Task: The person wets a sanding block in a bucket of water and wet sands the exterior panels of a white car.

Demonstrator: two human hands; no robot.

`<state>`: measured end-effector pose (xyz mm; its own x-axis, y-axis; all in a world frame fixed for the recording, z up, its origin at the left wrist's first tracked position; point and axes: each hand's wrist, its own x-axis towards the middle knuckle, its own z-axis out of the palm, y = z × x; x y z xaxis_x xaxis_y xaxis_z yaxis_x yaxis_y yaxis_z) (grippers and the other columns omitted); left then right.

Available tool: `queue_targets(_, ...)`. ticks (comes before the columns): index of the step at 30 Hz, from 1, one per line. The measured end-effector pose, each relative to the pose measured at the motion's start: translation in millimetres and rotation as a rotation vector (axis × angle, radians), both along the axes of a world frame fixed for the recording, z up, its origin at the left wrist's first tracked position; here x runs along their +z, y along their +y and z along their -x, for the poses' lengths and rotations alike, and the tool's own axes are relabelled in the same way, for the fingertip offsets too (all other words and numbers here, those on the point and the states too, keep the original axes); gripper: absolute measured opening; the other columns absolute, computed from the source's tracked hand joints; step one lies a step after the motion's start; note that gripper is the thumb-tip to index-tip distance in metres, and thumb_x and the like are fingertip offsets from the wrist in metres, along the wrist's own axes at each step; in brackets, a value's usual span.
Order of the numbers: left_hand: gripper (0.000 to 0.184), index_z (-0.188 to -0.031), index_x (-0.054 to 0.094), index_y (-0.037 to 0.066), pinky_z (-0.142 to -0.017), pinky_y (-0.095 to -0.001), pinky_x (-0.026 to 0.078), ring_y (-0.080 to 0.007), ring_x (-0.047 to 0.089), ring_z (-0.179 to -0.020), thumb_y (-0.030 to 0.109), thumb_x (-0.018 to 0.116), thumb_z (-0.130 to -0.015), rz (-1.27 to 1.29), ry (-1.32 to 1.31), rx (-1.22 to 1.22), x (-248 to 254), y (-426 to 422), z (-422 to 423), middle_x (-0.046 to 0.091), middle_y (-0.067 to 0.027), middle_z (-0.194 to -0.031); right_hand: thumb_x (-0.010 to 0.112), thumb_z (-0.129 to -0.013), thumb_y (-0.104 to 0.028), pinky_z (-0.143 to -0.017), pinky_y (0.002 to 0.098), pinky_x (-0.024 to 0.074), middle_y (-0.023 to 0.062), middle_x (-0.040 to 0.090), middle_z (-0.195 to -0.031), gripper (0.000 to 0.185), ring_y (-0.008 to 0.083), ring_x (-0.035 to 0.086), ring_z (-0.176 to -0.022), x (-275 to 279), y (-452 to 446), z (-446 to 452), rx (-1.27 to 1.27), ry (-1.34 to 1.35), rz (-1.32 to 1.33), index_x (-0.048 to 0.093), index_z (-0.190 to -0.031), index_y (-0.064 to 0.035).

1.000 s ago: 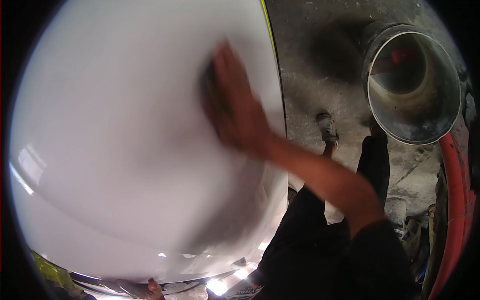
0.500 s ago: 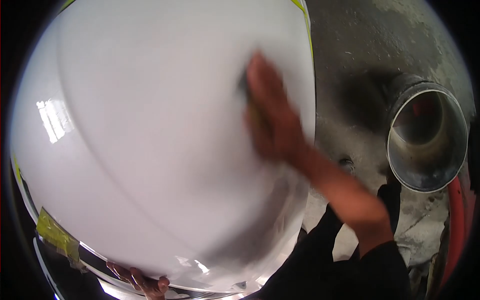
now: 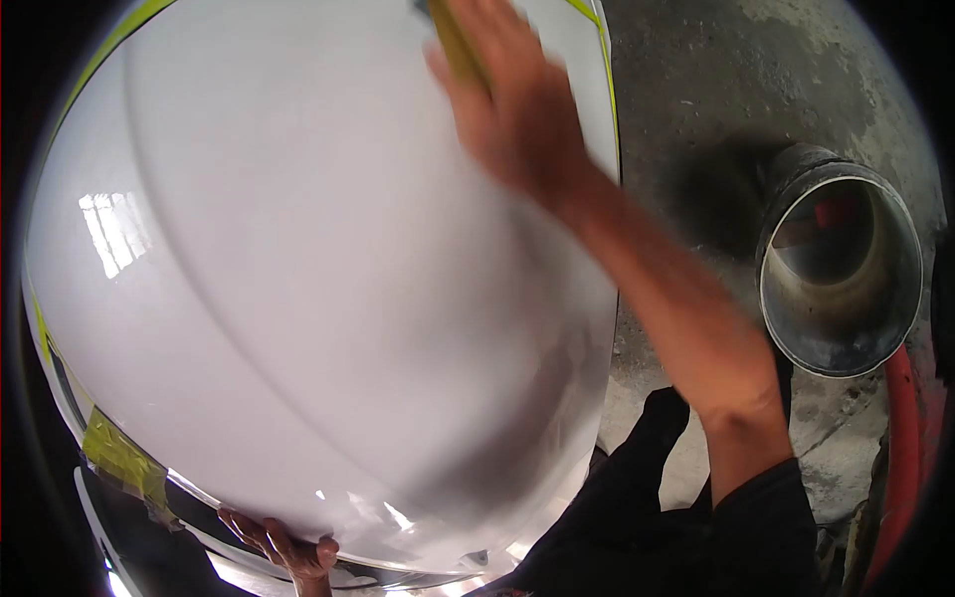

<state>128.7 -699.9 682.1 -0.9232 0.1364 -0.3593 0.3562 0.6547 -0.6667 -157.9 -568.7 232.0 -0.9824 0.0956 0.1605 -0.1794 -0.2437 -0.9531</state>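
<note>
A large, glossy white car hood [image 3: 298,249] fills the middle and left of the head view. Near its far right part, my right hand [image 3: 522,114] is closed around a yellow-green block [image 3: 460,48] with a dark edge, pressed along the painted surface. The hand is slightly blurred, and the block's underside is hidden. At the near edge, my left hand [image 3: 288,547] lies with fingers apart, resting on the rim of the hood and holding nothing.
Yellow-green masking tape [image 3: 124,463] runs along the hood's edges. A dark bucket [image 3: 836,343] stands on the concrete floor [image 3: 676,90] at the right, with a red hose [image 3: 900,428] below it. My dark-clothed legs are beside the hood.
My right hand has slid the block forward and slightly left over the hood, toward the top of the view. My left hand keeps its place on the edge.
</note>
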Motion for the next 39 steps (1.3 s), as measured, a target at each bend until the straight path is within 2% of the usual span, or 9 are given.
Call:
queue_targets(1,0.086,-0.16,0.025,0.014,-0.116,-0.0653,0.019,-0.0512,0.02,-0.148,0.072,0.034,-0.097,-0.005,-0.011,-0.007,2.4,-1.2,0.3,0.021,-0.029,-0.162,0.053,-0.101,-0.02,-0.113,0.0455,0.0392,0.0401,0.049,-0.137,0.049,0.0516,0.047,-0.131,-6.6,-12.3,24.5,-0.238,0.103,0.006,0.048,-0.131,0.018)
queue_targets(3,0.085,-0.16,0.025,0.014,-0.116,-0.0654,0.019,-0.051,0.02,-0.148,0.072,0.035,-0.097,0.002,-0.028,-0.009,2.2,0.8,2.8,0.022,-0.029,-0.161,0.065,-0.093,-0.013,-0.114,0.0459,0.0378,0.0233,0.047,-0.149,0.057,0.0398,0.041,-0.142,12.0,1.8,-12.9,0.038,-0.121,0.169,0.045,-0.145,0.0004)
queue_targets(7,0.084,-0.16,0.026,0.015,-0.117,-0.0647,0.018,-0.0506,0.021,-0.148,0.071,0.036,-0.098,0.003,-0.004,0.045,-8.5,16.4,8.5,0.023,-0.0291,-0.161,0.066,-0.089,-0.018,-0.121,0.0561,0.0195,0.028,0.028,-0.159,0.074,0.0482,0.025,-0.148,27.0,-1.1,-226.3,0.274,-0.061,0.077,0.033,-0.153,0.0011)
queue_targets(14,0.083,-0.159,0.028,0.015,-0.116,-0.0649,0.019,-0.0518,0.022,-0.147,0.07,0.036,-0.098,-0.022,0.026,0.044,-15.2,17.4,8.6,0.024,-0.0292,-0.161,0.054,-0.096,-0.007,-0.122,0.045,0.0227,0.0265,0.032,-0.158,0.067,0.0395,0.028,-0.149,-13.1,-1.2,-61.0,0.08,-0.072,0.025,0.025,-0.156,0.0005)
queue_targets(23,0.081,-0.158,0.03,0.014,-0.116,-0.066,0.02,-0.0519,0.022,-0.147,0.067,0.04,-0.098,-0.047,-0.012,0.025,-9.1,15.4,10.2,0.025,-0.0271,-0.161,0.062,-0.095,-0.025,-0.122,0.0558,0.0154,0.0308,0.015,-0.162,0.082,0.0473,0.011,-0.152,19.6,-4.4,-215.8,0.346,-0.129,0.013,0.016,-0.159,-0.0002)
queue_targets(28,0.081,-0.157,0.033,0.011,-0.117,-0.0639,0.02,-0.0515,0.022,-0.147,0.066,0.042,-0.099,-0.047,-0.006,0.022,-11.7,16.4,11.3,0.025,-0.027,-0.161,0.057,-0.1,-0.024,-0.102,0.0446,0.0438,0.0298,0.051,-0.133,0.045,0.0402,0.052,-0.123,-29.0,0.4,-34.7,0.081,-0.208,0.173,0.052,-0.132,0.008)
queue_targets(34,0.081,-0.156,0.034,0.009,-0.117,-0.0639,0.02,-0.0512,0.022,-0.147,0.065,0.042,-0.099,-0.076,-0.034,-0.007,-13.6,14.6,16.7,0.025,-0.0273,-0.161,0.072,-0.091,-0.04,-0.059,0.0264,0.0351,-0.0076,0.046,-0.072,0.038,0.0061,0.042,-0.066,-70.2,172.6,-91.7,0.525,-0.838,0.071,0.067,-0.102,-0.0037)
queue_targets(36,0.082,-0.156,0.034,0.008,-0.117,-0.0638,0.019,-0.0514,0.023,-0.147,0.065,0.043,-0.098,-0.055,-0.038,-0.013,-11.0,14.3,15.8,0.025,-0.0273,-0.161,0.069,-0.088,-0.003,-0.098,0.0304,0.0491,0.0101,0.067,-0.117,0.051,0.0191,0.065,-0.108,-127.6,242.6,-152.8,0.439,-1.054,0.318,0.053,-0.136,0.004)
queue_targets(39,0.083,-0.156,0.034,0.006,-0.117,-0.0639,0.019,-0.0517,0.023,-0.147,0.065,0.044,-0.098,-0.056,-0.031,-0.016,-13.4,15.3,17.9,0.026,-0.0273,-0.161,0.07,-0.086,-0.004,-0.095,0.0315,0.0488,0.0112,0.066,-0.113,0.046,0.0201,0.065,-0.101,-207.8,341.1,-213.3,0.485,-1.262,0.417,0.055,-0.129,0.0022)
